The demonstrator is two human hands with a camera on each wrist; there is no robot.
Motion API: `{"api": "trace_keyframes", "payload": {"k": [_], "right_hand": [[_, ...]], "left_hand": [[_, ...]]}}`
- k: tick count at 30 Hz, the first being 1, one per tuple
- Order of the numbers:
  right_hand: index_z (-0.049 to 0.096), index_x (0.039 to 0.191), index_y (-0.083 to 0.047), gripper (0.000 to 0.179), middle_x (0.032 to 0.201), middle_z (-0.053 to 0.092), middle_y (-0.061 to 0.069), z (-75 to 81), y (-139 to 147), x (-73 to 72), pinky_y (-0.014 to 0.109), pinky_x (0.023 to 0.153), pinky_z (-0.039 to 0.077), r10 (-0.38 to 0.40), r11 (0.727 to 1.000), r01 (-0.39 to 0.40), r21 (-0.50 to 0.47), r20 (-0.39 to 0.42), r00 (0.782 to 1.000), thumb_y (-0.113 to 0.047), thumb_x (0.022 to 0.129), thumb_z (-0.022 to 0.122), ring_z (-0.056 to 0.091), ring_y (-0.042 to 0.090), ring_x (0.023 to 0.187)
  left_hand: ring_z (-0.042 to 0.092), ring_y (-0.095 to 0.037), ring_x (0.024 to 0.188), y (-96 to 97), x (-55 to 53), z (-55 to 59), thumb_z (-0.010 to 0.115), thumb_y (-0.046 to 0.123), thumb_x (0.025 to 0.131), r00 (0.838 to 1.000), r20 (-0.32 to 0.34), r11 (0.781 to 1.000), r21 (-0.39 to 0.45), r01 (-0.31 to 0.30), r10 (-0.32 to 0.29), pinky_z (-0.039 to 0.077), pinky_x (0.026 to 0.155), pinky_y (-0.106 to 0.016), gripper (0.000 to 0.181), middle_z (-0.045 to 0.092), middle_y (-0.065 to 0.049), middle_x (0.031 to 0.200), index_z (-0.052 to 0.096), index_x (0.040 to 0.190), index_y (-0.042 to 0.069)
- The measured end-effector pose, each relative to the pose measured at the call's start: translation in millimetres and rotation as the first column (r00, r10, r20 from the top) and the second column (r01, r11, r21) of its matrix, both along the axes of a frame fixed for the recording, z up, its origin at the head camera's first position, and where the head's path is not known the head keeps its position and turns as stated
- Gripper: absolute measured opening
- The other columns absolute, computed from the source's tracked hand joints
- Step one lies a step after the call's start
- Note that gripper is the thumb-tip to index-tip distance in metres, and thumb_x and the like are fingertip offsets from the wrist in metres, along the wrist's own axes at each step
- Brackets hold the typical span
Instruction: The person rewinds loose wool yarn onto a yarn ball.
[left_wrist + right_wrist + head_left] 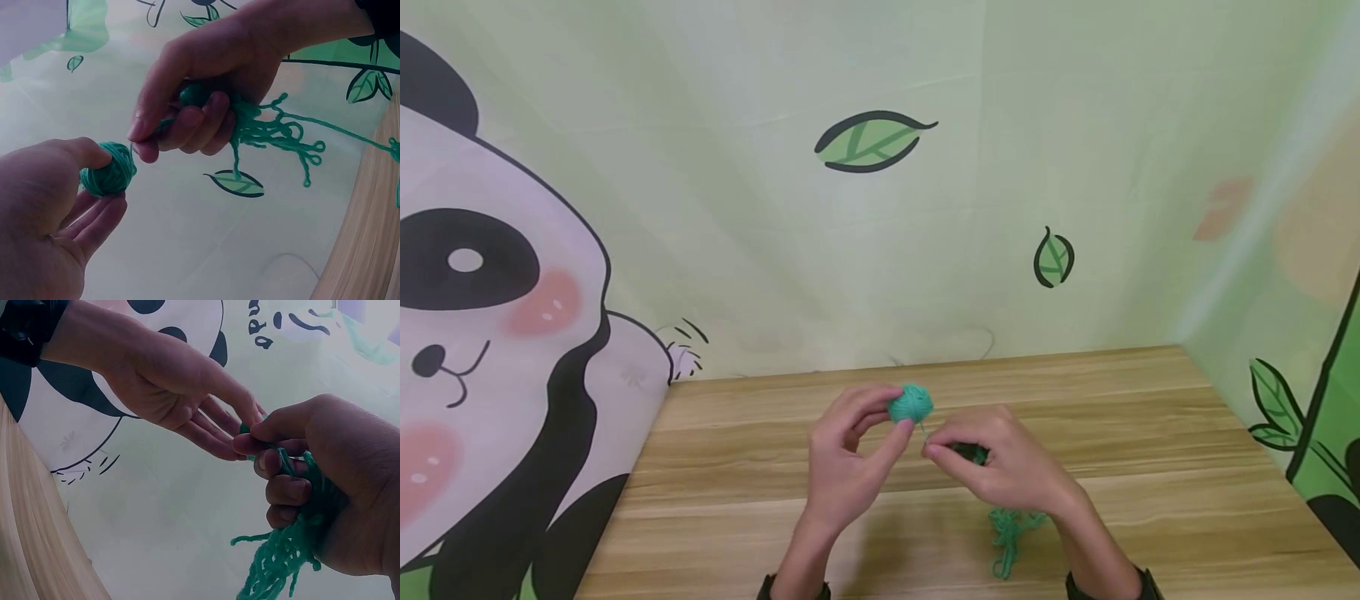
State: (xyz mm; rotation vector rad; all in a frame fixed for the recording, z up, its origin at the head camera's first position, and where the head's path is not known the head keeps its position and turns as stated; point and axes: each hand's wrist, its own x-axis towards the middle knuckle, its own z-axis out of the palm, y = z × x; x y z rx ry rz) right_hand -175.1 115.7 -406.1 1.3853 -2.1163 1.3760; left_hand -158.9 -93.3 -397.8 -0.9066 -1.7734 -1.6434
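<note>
Head view: at lower centre, the left hand [848, 462] pinches a ball of yarn [911, 404] above the tabletop [722, 467]; just right of it, apart, the right hand [1018, 462] pinches a strand [923, 431].

Left wrist view: ball at centre left; loose yarn [275, 131] extends from the right hand's grip, upper right.

Right wrist view: loose yarn hangs at lower centre; fingers mostly hide the ball.

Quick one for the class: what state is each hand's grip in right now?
Left grip: holding a small, round, teal-green yarn ball.
Right grip: closed, holding a loose, tangled, teal-green yarn bundle.
</note>
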Motion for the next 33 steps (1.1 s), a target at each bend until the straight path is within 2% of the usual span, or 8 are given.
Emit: {"api": "trace_keyframes", "payload": {"k": [4,8,13,16,20,26,29,33], "right_hand": [[0.077,0.093,-0.014,0.021,0.069,0.064,-0.008,2.0,-1,2.1,0.007,0.049,0.045,0.027,0.999,-0.028,-0.017,-0.029,0.999,0.006,0.092,0.069,0.049,-0.002,0.056],[0.077,0.093,-0.013,0.023,0.068,0.062,-0.008,4.9,-1,5.1,0.006,0.049,0.042,0.038,0.999,-0.04,-0.032,-0.05,0.998,0.009,0.09,0.07,0.047,-0.002,0.056],[0.076,0.091,-0.011,0.025,0.069,0.062,-0.006,10.0,-2,9.0,0.008,0.049,0.041,0.048,0.997,-0.051,-0.061,-0.057,0.997,0.012,0.086,0.07,0.047,-0.001,0.056],[0.076,0.092,-0.009,0.026,0.069,0.062,-0.004,12.8,-2,10.6,0.009,0.048,0.042,0.057,0.993,-0.062,-0.097,-0.051,0.997,0.015,0.085,0.069,0.048,0.001,0.056],[0.077,0.094,-0.002,0.027,0.069,0.064,-0.001,14.1,1,10.9,0.011,0.047,0.045,0.053,0.985,-0.058,-0.162,-0.035,0.998,0.019,0.082,0.068,0.048,0.002,0.056],[0.076,0.092,0.006,0.025,0.076,0.073,0.007,17.9,5,11.3,0.015,0.047,0.049,-0.001,0.972,-0.001,-0.235,-0.009,1.0,0.025,0.079,0.067,0.051,0.005,0.057],[0.075,0.09,0.007,0.025,0.075,0.073,0.011,26.2,4,13.7,0.016,0.051,0.052,-0.035,0.968,0.026,-0.249,-0.033,0.999,0.027,0.078,0.066,0.055,0.008,0.057],[0.075,0.09,0.006,0.025,0.079,0.076,0.014,29.5,3,13.2,0.019,0.063,0.06,-0.094,0.967,0.075,-0.245,-0.067,0.993,0.026,0.078,0.067,0.069,0.016,0.066]], "left_hand": [[0.07,-0.029,0.096,2.6,2.2,7.3,0.075,-0.022,0.077,0.995,-0.078,0.996,-0.051,-0.067,0.063,0.066,0.079,-0.042,0.035,0.067,-0.026,0.108,0.068,0.111,-0.016],[0.071,-0.027,0.093,3.3,1.0,7.8,0.077,-0.02,0.075,0.983,-0.142,0.986,-0.105,-0.132,0.117,0.066,0.078,-0.036,0.034,0.069,-0.023,0.104,0.07,0.108,-0.013],[0.071,-0.025,0.092,1.4,-1.8,1.6,0.079,-0.016,0.075,0.977,-0.182,0.97,-0.192,-0.148,0.113,0.066,0.074,-0.033,0.034,0.07,-0.02,0.104,0.072,0.108,-0.008],[0.071,-0.024,0.091,1.3,1.0,3.2,0.08,-0.014,0.076,0.983,-0.157,0.962,-0.238,-0.133,0.097,0.066,0.072,-0.035,0.032,0.071,-0.018,0.104,0.073,0.107,-0.007],[0.07,-0.021,0.09,1.2,3.4,3.5,0.079,-0.012,0.079,0.993,-0.106,0.955,-0.287,-0.076,0.047,0.066,0.074,-0.032,0.027,0.071,-0.016,0.102,0.074,0.105,-0.006],[0.069,-0.015,0.093,-3.0,-3.2,-12.7,0.078,-0.005,0.085,0.999,-0.003,0.943,-0.33,0.044,-0.047,0.065,0.076,-0.027,0.023,0.072,-0.011,0.106,0.075,0.108,-0.002],[0.069,-0.013,0.095,-5.7,-5.7,-19.9,0.078,0.002,0.089,0.994,0.051,0.933,-0.343,0.108,-0.096,0.065,0.077,-0.025,0.023,0.071,-0.006,0.11,0.076,0.111,0.003],[0.07,-0.013,0.098,-7.5,-4.9,-21.4,0.077,0.007,0.091,0.977,0.107,0.918,-0.335,0.211,-0.185,0.065,0.079,-0.025,0.023,0.071,-0.004,0.113,0.075,0.114,0.006]]}}
